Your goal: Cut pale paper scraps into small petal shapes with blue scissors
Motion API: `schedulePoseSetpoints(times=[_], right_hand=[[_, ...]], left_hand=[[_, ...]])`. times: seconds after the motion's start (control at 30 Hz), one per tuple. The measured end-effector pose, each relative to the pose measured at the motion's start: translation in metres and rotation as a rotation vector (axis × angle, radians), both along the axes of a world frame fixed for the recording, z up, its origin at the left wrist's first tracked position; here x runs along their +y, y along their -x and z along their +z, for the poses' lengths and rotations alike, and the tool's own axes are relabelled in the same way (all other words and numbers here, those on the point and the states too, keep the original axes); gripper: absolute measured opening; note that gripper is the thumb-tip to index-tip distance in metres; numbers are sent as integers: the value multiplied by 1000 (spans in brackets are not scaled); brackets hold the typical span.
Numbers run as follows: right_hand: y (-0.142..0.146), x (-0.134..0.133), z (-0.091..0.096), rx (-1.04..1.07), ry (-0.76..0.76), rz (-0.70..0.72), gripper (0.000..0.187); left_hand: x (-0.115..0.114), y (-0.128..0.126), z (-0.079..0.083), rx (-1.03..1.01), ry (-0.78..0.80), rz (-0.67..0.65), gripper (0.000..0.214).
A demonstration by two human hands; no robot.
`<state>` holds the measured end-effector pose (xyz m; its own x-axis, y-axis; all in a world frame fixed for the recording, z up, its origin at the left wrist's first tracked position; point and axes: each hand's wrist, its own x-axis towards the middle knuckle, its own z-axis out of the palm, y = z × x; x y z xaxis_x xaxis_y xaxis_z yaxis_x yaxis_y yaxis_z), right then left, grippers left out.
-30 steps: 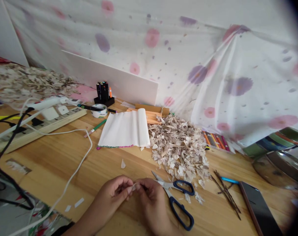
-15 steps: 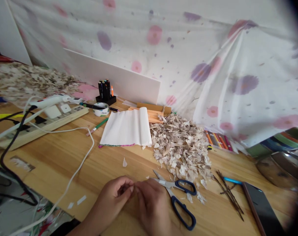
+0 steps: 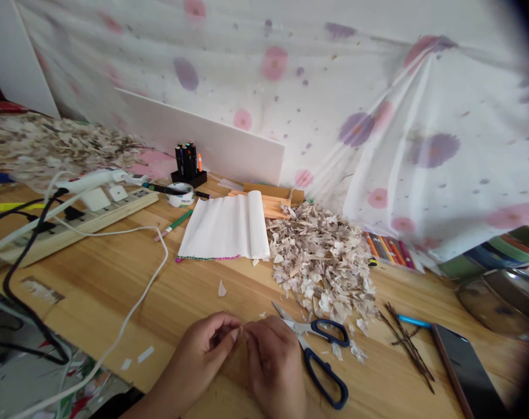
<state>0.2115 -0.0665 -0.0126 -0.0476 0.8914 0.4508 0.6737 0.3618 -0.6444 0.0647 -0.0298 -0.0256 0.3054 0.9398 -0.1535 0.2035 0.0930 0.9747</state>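
My left hand [image 3: 207, 348] and my right hand [image 3: 270, 364] meet low in the middle of the wooden table [image 3: 116, 279], fingertips pinched together on a small pale scrap that is almost hidden between them. Blue-handled scissors [image 3: 319, 349] lie open just right of my right hand. Beyond them spreads a heap of pale dried petal-like pieces [image 3: 320, 262]. One loose scrap [image 3: 221, 288] lies on the wood above my hands.
A folded white cloth [image 3: 224, 227], marker stand [image 3: 186, 163], tape roll [image 3: 180, 195] and wooden sticks sit at the back. A power strip [image 3: 72, 218] with cables and a glue gun lies left. Thin dark twigs [image 3: 406, 346], a phone [image 3: 467, 372] and metal bowl are right.
My fingertips have closed over the pale scrap, which showed between them a second ago. The view has shifted slightly; nothing else on the table has moved.
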Motion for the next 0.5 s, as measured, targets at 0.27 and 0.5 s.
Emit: schedulePoseSetpoints(times=[0.27, 0.5], right_hand=[[0, -1, 2, 34, 10, 5, 22], [1, -2, 3, 37, -17, 0, 22]], left_hand=[[0, -1, -1, -60, 40, 3, 23], [1, 0, 2, 27, -76, -26, 16]])
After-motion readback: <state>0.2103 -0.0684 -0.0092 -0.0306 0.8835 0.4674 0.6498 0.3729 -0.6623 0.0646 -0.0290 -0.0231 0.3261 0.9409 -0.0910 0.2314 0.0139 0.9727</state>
